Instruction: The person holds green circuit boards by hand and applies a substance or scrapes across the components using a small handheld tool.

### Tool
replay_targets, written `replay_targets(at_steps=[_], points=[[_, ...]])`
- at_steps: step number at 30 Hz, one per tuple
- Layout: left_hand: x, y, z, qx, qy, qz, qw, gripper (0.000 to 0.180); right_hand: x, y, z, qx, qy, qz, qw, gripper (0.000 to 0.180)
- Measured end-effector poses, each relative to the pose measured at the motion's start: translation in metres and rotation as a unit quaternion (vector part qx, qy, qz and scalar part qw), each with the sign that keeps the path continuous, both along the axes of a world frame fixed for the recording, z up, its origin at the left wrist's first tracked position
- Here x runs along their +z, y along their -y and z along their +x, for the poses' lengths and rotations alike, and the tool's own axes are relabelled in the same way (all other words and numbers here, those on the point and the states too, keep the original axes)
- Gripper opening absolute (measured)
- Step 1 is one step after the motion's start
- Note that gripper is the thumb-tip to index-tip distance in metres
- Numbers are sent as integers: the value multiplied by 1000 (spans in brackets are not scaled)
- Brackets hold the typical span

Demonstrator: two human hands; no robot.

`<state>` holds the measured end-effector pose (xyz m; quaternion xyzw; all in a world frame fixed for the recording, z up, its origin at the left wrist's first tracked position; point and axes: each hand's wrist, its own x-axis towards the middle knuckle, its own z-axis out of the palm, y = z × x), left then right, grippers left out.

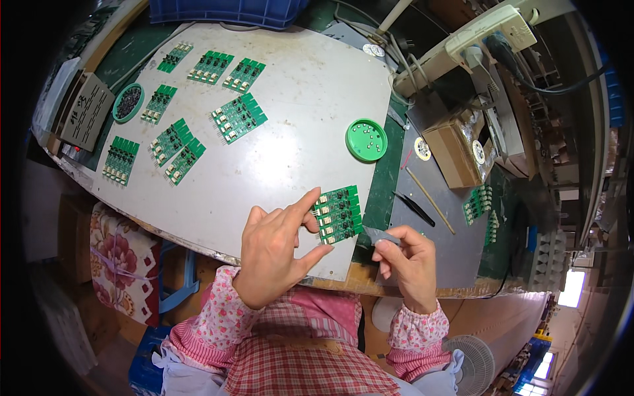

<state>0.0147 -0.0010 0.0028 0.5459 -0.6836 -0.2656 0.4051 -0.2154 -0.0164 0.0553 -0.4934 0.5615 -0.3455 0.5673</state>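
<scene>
My left hand [271, 254] grips a green circuit board [340, 214] by its edges, with the index finger at the far left corner and the thumb at the near edge. Rows of white connectors and small black parts cover the board. In my right hand [411, 264], a thin grey flat piece [378, 235] is pinched between thumb and fingers; its tip lies close to the board's right edge, and I cannot tell if they touch. What exactly the grey piece is does not show.
Several more green boards [238, 117] lie on the grey tabletop [290, 86]. A green lid [366, 140] holds small metal bits; another green dish [129, 102] holds black parts. At right are black tweezers [415, 208], a thin stick [430, 200], a cardboard box [456, 152] and a power strip [492, 36].
</scene>
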Motion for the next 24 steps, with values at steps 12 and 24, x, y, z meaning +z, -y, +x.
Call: replay_targets(at_steps=[12,24], points=[[1,0,1,-5,-3,6,1000,84,-11,5,4,47,-45,-54,996,16],[-3,0,-1,5,9,6,1000,89,-14,11,9,7,88,44,995,20]])
